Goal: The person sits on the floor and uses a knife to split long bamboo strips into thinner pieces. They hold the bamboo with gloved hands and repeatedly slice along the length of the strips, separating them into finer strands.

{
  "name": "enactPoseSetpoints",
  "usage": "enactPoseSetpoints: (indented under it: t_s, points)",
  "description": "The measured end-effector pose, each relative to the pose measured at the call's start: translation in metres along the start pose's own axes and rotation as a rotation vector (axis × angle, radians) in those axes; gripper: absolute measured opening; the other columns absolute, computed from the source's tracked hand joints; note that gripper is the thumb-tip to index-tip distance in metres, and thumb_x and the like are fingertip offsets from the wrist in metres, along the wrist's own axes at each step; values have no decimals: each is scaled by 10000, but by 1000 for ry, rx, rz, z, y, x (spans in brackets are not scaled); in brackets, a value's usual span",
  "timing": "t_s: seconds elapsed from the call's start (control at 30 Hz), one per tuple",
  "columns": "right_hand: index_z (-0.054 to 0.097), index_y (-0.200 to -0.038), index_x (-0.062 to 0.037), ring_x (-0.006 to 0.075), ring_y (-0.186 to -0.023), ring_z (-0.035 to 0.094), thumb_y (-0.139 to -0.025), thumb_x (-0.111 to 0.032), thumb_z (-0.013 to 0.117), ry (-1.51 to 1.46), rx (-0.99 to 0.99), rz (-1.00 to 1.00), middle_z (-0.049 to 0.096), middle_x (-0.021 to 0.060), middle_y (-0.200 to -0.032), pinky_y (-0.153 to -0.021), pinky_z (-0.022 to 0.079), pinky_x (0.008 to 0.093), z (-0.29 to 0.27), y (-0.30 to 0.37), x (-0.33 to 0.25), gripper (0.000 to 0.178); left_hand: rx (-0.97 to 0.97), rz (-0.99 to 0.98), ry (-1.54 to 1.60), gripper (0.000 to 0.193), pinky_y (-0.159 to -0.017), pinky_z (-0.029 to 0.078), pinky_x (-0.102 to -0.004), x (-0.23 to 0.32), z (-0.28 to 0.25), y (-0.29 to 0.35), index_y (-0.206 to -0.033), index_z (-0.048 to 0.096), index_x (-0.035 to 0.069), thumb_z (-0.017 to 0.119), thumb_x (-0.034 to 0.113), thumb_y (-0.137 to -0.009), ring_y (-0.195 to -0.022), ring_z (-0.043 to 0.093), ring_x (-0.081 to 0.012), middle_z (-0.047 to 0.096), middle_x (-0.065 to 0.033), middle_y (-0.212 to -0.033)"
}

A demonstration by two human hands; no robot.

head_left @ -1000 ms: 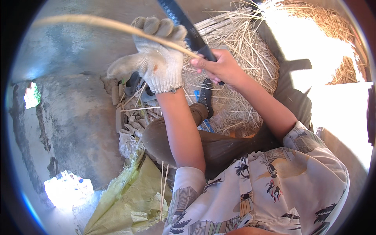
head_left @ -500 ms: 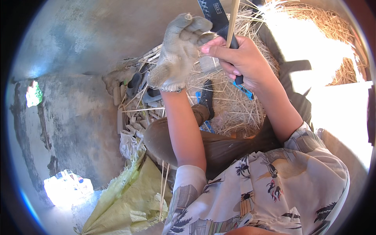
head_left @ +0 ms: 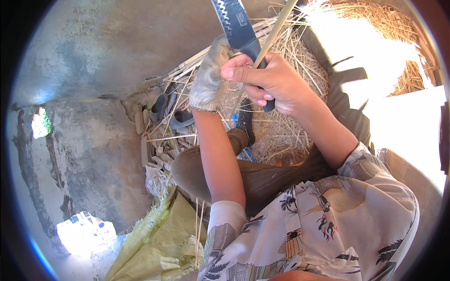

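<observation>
My right hand (head_left: 281, 84), bare, is closed round the black handle of a large dark-bladed knife (head_left: 236, 27), its blade pointing up and to the left. A thin pale strip (head_left: 277, 32), which looks like split bamboo or wood, slants past the knife handle and is held by the same hand. Close against the right hand's fingertips is my left hand (head_left: 208, 77), in a light knitted work glove. Its fingers curl behind the blade and the right hand, so most of them are hidden.
Pale shavings and thin strips (head_left: 293, 70) litter the ground ahead. Grey slip-on shoes (head_left: 160, 107) lie by the wall (head_left: 103, 159) on the left. A yellow-green woven sack (head_left: 159, 234) is near my left side. More straw-like shavings (head_left: 398, 33) lie at the far right in sunlight.
My right hand has shifted left with the knife and the strip, and both now lean more. My gloved left hand has turned and its fingers have moved behind the blade.
</observation>
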State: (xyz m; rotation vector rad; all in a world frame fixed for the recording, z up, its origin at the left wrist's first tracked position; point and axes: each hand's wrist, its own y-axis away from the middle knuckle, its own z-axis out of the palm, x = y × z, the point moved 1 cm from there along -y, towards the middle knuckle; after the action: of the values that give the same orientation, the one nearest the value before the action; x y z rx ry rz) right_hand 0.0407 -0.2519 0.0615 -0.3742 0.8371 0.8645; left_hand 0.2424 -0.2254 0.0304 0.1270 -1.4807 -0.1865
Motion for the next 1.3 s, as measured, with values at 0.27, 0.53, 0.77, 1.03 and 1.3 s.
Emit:
enactPoseSetpoints:
  t_s: [0.27,0.53,0.77,1.03,1.3]
  points:
    - [629,-959,-31,22,-426,391,-970,-214,694,271,84,-156,481,-53,-562,-411,333,208,-8,-8,4,195,171,202,-399,691,-1044,416,-327,23,33,8,-1307,579,16,704,558,-895,-1146,564,-162,613,-64,-1246]
    - [626,-1024,-17,21,-431,397,-980,-201,679,203,-24,-155,504,-44,-591,-410,336,209,-13,-11,5,196,73,80,-403,460,-956,454,-294,-1,5,0,-1241,618,57,608,447,-998,-1032,583,-118,653,-40,-1100]
    - [622,-1078,-2,42,-432,407,-979,-182,677,147,16,-32,474,-28,-572,-410,338,218,-36,-28,17,213,337,-99,-606,484,-903,488,-314,0,11,-3,-1252,628,52,607,459,-990,-988,614,-138,668,-52,-1076]
    - [591,-1037,-14,57,-434,400,-1001,-116,607,97,126,-214,471,-20,-582,-415,351,244,-45,-38,40,109,423,-270,-416,563,-878,503,-340,-15,15,-7,-1270,637,48,642,509,-947,-975,635,-174,678,-61,-1085]
    - [574,-905,-44,69,-438,444,-989,-104,595,1,353,-257,498,-13,-614,-414,371,253,-58,-54,53,105,228,-73,38,509,-810,539,-361,-19,35,-26,-1276,648,42,680,439,-959,-961,663,-194,687,-75,-1092]
